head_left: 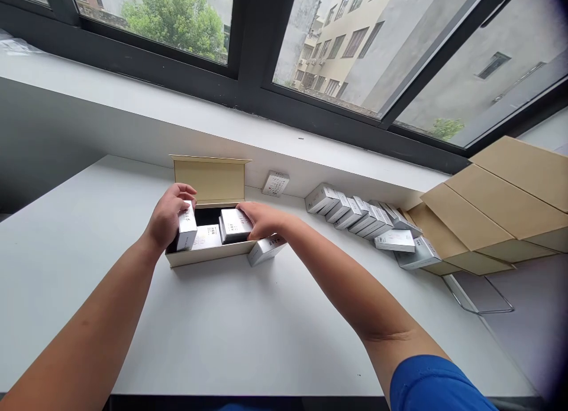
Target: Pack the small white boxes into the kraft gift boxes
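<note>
A long cream gift box [208,257] stands on the white table with its lid [210,179] swung up at the back. At its left end my left hand [167,217] is closed on a small white carton [187,226], which stands upright and tilted. My right hand [261,220] grips another white carton [236,223] at the right end of the gift box. Between them a third white carton [207,236] lies flat inside. One more small carton [265,249] rests on the table against the gift box's front right corner, partly behind my right wrist.
Several white cartons [355,214] lean in a row along the wall at right. A single carton [276,183] lies by the wall behind the gift box. Large tan boxes [497,198] are stacked at the table's right end. Windows and a sill [302,140] run along the back.
</note>
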### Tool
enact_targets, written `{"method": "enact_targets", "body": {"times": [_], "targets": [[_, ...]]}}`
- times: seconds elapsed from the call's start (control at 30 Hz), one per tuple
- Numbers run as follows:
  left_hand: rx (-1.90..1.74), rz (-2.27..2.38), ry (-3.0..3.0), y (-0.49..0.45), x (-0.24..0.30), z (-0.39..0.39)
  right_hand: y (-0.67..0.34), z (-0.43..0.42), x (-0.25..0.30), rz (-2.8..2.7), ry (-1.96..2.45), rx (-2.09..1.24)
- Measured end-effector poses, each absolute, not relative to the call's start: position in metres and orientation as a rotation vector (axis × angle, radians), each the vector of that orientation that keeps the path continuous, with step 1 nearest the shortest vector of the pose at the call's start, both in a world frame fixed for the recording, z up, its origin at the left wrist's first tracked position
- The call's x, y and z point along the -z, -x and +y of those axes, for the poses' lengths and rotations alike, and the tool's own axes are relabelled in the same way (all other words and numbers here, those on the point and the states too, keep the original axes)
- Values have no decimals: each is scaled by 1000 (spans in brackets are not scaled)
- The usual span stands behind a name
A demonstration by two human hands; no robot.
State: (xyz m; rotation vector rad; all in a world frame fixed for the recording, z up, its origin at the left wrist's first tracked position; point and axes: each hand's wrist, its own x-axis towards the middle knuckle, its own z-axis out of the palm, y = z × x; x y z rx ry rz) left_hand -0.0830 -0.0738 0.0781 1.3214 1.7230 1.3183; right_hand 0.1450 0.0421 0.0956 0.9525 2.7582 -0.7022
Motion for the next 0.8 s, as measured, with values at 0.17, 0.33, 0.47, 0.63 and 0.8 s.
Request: {"method": "enact_targets", "body": {"times": [0.17,0.33,0.47,0.63,0.8], "targets": [[-1013,1811,-1433,78,-85,-70,-142,49,-94,2695,-940,584],[-743,1979,-1492,64,-90,-71,-142,46,-108,2623,-990,685],[-553,2018,-1606,53,-84,-72,-138,40,-119,2546,-994,628],[-517,2035,-1746,48,-72,-71,-135,33,-133,2522,-1027,593],[-815,2100,-1782,45,-79,-78,-141,55,-138,2969,-1232,738]]}}
